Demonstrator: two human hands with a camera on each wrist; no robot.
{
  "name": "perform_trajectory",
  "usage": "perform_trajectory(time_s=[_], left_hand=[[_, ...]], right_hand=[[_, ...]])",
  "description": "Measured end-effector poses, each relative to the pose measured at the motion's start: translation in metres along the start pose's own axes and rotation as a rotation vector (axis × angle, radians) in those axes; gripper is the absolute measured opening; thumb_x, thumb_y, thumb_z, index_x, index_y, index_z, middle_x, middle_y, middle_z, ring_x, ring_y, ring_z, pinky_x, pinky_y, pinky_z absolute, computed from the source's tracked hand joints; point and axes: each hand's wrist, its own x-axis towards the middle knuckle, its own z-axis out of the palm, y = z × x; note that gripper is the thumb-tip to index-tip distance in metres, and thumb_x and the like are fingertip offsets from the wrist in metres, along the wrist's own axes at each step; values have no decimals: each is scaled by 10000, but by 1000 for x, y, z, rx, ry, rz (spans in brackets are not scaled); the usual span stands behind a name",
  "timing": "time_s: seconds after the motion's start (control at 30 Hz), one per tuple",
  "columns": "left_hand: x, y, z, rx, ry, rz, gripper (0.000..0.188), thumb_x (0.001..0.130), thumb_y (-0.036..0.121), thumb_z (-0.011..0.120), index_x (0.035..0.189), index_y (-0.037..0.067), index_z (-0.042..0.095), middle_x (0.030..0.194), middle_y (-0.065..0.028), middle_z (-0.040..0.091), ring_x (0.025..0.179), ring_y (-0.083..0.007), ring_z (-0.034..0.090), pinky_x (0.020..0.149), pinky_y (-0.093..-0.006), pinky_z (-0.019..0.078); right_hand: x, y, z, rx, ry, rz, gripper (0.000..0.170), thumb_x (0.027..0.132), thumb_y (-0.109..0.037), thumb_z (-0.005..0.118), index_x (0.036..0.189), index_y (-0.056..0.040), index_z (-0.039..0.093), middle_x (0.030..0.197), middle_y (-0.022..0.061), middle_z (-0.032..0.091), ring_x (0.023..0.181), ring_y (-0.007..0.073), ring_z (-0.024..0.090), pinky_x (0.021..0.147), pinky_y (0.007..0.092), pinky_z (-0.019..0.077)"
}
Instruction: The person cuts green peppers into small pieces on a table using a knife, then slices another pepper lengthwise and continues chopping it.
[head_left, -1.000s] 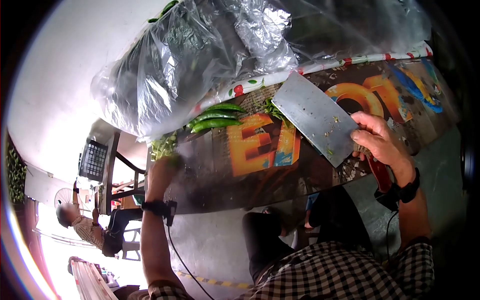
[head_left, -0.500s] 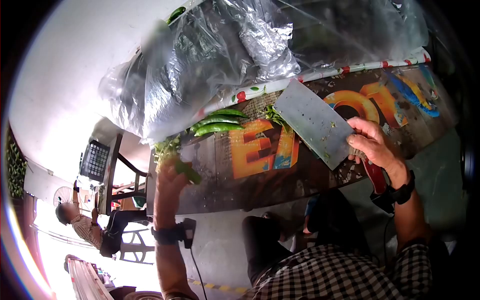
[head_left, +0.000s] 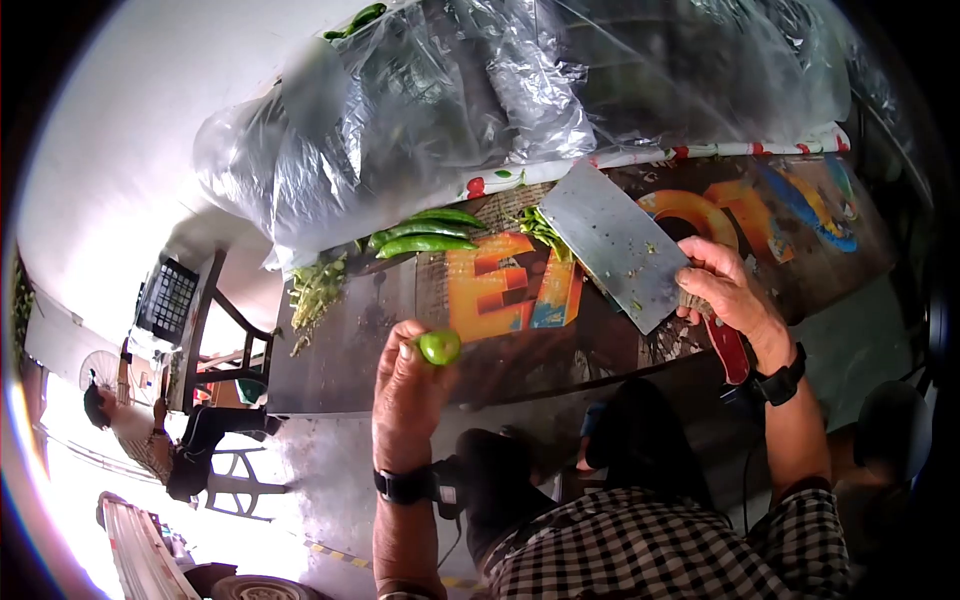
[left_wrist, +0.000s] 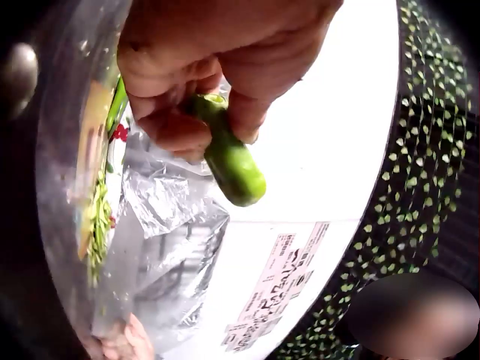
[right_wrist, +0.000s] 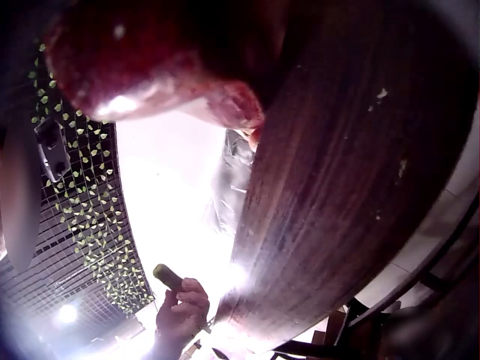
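Note:
The left hand (head_left: 408, 385) pinches a short green pepper piece (head_left: 438, 347) above the table's near edge; the left wrist view shows the piece (left_wrist: 234, 161) between thumb and fingers. In the right hand (head_left: 728, 292) is a broad cleaver (head_left: 615, 245), held where blade meets red handle (head_left: 727, 350), with green bits on the blade. Several long green peppers (head_left: 428, 243) lie at the table's back edge. Thin green pieces (head_left: 543, 230) sit beside the blade's far corner, and a pale green pile (head_left: 317, 295) is at the table's left end.
Clear plastic sheeting (head_left: 400, 130) covers things behind the printed table (head_left: 370, 370). Another green pepper (head_left: 358, 20) shows at its far left. A black crate (head_left: 167, 298) stands at left, near a seated person (head_left: 145, 440). The wearer's legs are below the near edge.
The left hand has moved right, away from the pale green pile, with the green piece now plainly in its fingers. The right hand still holds the cleaver in nearly the same place.

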Motion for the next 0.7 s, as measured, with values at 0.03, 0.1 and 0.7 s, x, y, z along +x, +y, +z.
perform_trajectory(time_s=[0.03,0.1,0.7], left_hand=[[-3,-2,12,8,55,10,321,933,291,672,1102,57,532,1008,-90,614,858,-147,567,711,-248,476],[-5,-4,19,-30,-15,6,333,924,293,683,1108,60,533,1023,-96,609,873,-156,571,706,-253,478],[6,-16,7,1480,259,259,208,753,13,706,926,36,592,861,-86,635,782,-213,618,719,-316,503]], right_hand=[[0,-1,0,-9,-2,6,208,937,-124,562,1095,9,584,870,44,634,655,107,631,529,252,496],[0,-2,0,-6,-11,1,213,940,-132,564,1099,8,583,871,45,636,655,108,630,528,249,494],[-3,-6,5,-6,34,11,218,931,-125,547,1094,10,599,849,49,638,652,116,630,548,250,494]])
